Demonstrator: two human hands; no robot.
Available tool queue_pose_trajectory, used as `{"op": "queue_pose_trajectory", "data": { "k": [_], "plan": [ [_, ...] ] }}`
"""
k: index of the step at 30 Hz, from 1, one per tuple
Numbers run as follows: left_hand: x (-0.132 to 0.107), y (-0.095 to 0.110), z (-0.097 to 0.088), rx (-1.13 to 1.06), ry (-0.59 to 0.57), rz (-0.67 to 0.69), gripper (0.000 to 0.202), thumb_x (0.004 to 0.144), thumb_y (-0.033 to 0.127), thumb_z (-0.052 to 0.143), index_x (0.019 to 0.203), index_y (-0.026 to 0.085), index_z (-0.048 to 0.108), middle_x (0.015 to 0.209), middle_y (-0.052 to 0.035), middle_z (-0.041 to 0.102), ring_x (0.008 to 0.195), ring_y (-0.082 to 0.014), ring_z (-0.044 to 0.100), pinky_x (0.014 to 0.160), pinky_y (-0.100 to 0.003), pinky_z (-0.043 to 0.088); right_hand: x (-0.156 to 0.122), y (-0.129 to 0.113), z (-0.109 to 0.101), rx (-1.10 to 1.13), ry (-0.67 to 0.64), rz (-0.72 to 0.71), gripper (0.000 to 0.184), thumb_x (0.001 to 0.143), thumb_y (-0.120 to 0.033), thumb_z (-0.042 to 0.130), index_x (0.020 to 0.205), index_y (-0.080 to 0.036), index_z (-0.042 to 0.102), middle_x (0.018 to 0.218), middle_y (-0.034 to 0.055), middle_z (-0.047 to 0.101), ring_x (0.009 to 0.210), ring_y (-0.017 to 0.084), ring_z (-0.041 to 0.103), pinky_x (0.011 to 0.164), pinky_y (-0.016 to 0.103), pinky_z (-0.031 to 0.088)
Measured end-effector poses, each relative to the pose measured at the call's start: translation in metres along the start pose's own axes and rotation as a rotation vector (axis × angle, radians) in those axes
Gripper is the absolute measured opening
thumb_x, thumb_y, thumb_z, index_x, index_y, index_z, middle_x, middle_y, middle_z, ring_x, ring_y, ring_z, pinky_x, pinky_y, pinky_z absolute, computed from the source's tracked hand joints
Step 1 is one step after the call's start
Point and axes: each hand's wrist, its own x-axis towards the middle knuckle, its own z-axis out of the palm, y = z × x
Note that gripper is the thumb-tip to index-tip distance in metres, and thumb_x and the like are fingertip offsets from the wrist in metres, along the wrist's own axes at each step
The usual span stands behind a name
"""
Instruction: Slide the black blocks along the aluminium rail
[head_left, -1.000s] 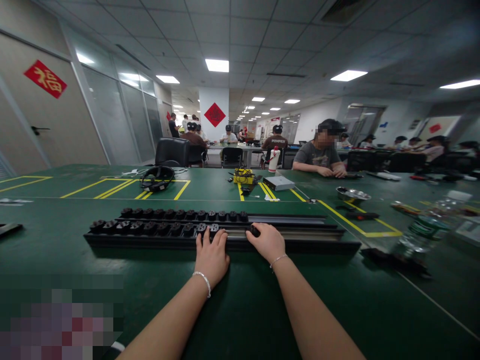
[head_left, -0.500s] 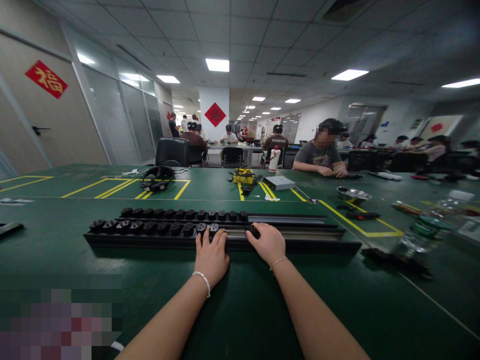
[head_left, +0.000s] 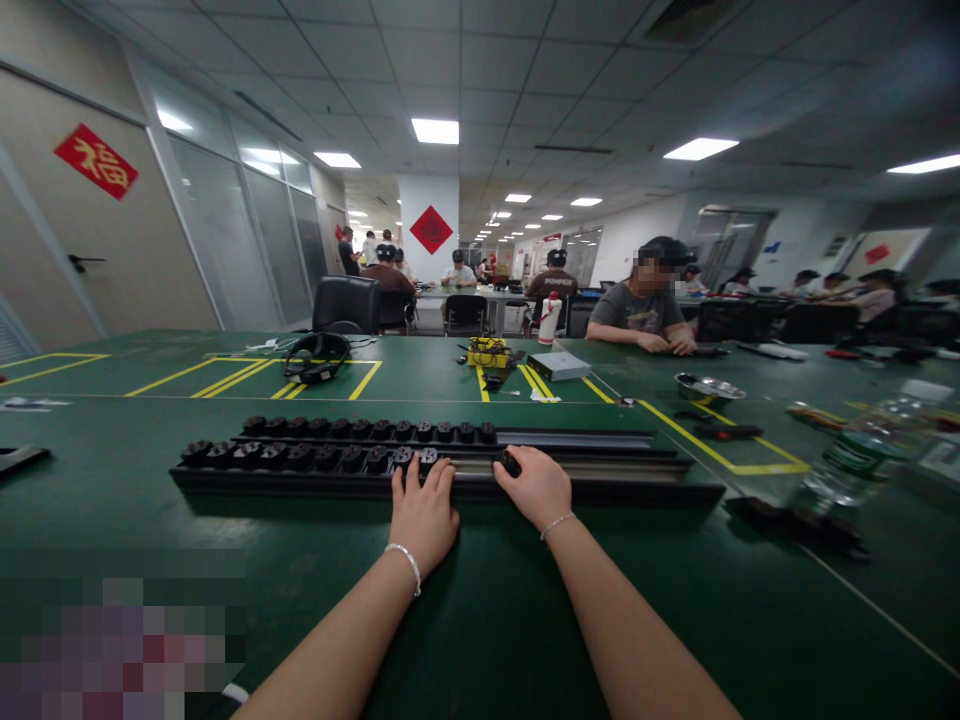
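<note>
A long black power track (head_left: pixel 300 487) lies across the green table in front of me, with a row of black round socket modules (head_left: pixel 325 457) along its left part. Behind it, a second black track (head_left: pixel 585 438) carries another row of modules. My left hand (head_left: pixel 424 510) rests on the front track with its fingers spread, the tips touching the rightmost modules of the row. Further right over the same track, my right hand (head_left: pixel 540 488) grips one black socket module (head_left: pixel 511 463) between thumb and fingers. Most of that module is hidden by the hand.
Beyond the tracks lie a black headset (head_left: pixel 315 358), a yellow box with cables (head_left: pixel 487 351) and a grey box (head_left: pixel 558 366). On the right are a metal bowl (head_left: pixel 708 390) and a water bottle (head_left: pixel 862 450). A person (head_left: pixel 643 305) sits across the table.
</note>
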Motion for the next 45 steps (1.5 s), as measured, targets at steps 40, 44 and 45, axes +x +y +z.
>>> {"op": "queue_pose_trajectory", "data": {
  "k": [40,44,45],
  "plan": [
    [-0.0003,0.0015,-0.0049,-0.004,-0.016,-0.012,0.051,0.071,0.022,0.049,0.122,0.025,0.046,0.134,-0.0028,0.042,0.130,-0.0315,0.021,0.105,-0.053,0.013,-0.0003,-0.0013,-0.0030,0.020,-0.020,0.019,0.032,0.077,-0.040,0.045,0.097,-0.022,0.063,0.101,0.0041,0.064,0.097,0.017,0.056,0.082,0.026,0.040],
    [-0.0006,0.0017,-0.0046,-0.004,-0.013,-0.011,0.051,0.071,0.022,0.048,0.122,0.024,0.045,0.134,-0.0028,0.042,0.129,-0.0315,0.021,0.105,-0.053,0.012,-0.0004,-0.0011,-0.0032,0.025,-0.034,0.031,0.032,0.077,-0.041,0.046,0.096,-0.022,0.063,0.103,0.0041,0.064,0.097,0.016,0.056,0.081,0.025,0.040],
    [-0.0007,0.0017,-0.0045,-0.004,-0.012,-0.008,0.051,0.071,0.022,0.048,0.122,0.024,0.045,0.134,-0.0025,0.042,0.129,-0.0316,0.021,0.105,-0.053,0.012,-0.0003,-0.0010,-0.0031,0.025,-0.035,0.034,0.032,0.077,-0.041,0.046,0.097,-0.022,0.063,0.103,0.0041,0.064,0.097,0.016,0.056,0.082,0.025,0.040]
  ]
}}
